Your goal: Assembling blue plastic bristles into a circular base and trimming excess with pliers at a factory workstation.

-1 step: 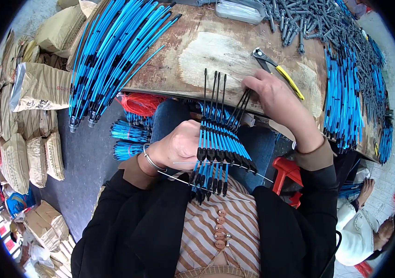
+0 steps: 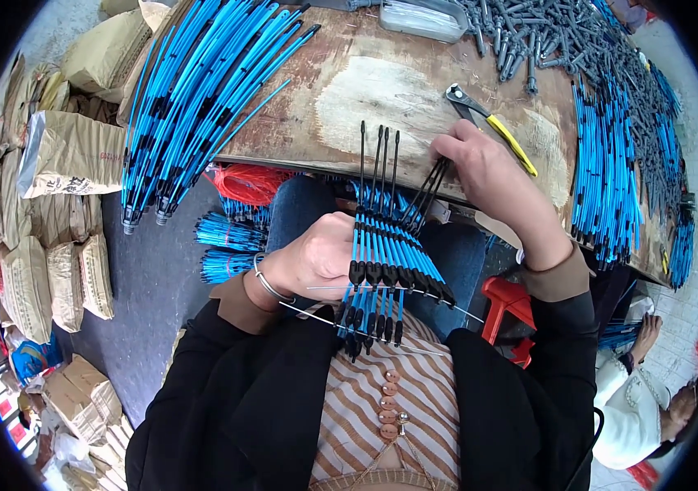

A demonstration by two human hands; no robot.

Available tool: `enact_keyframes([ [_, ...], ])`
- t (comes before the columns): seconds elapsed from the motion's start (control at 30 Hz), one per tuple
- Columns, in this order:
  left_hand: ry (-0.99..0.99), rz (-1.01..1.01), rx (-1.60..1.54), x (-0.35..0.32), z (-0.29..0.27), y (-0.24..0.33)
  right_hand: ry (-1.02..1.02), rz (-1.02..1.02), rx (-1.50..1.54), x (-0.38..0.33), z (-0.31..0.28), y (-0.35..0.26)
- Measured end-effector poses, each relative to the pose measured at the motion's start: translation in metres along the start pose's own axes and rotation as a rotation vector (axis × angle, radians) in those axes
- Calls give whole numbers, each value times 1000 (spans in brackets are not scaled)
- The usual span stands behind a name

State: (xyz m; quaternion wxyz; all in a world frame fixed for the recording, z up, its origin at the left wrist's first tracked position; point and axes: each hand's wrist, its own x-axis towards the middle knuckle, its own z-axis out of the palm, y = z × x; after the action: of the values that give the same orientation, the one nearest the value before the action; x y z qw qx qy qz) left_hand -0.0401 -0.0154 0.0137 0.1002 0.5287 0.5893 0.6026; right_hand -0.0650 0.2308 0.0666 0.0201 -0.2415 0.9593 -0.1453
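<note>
My left hand is closed around a flat row of several blue rods with black ends, held over my lap. Thin metal wires run across the row near its lower black joints. My right hand pinches the black upper tips of the rightmost rods at the edge of the wooden table. The other tips stand free, pointing up over the table. Yellow-handled pliers lie on the table just beyond my right hand.
A big sheaf of blue rods lies on the table's left, another on its right, beside a heap of grey plastic parts. Tied rod bundles and sacks sit on the floor. A red stool and another person's sleeve are at the right.
</note>
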Motion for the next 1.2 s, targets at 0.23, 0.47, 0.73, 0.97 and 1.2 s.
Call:
enact_keyframes([
  [0.23,-2,54,-39,7,0,2,-14,50,108,-5,-6,3],
  [0.47,-21,-1,-23,5,0,0,27,10,133,-4,-2,7],
  [0.73,6,55,-69,10,-1,-2,66,-106,-32,2,0,9],
  [0.97,-62,-25,-91,6,-4,-1,-67,-159,-185,10,0,3],
  [1.2,-33,0,-69,14,-2,6,22,-141,-114,-2,-7,3],
])
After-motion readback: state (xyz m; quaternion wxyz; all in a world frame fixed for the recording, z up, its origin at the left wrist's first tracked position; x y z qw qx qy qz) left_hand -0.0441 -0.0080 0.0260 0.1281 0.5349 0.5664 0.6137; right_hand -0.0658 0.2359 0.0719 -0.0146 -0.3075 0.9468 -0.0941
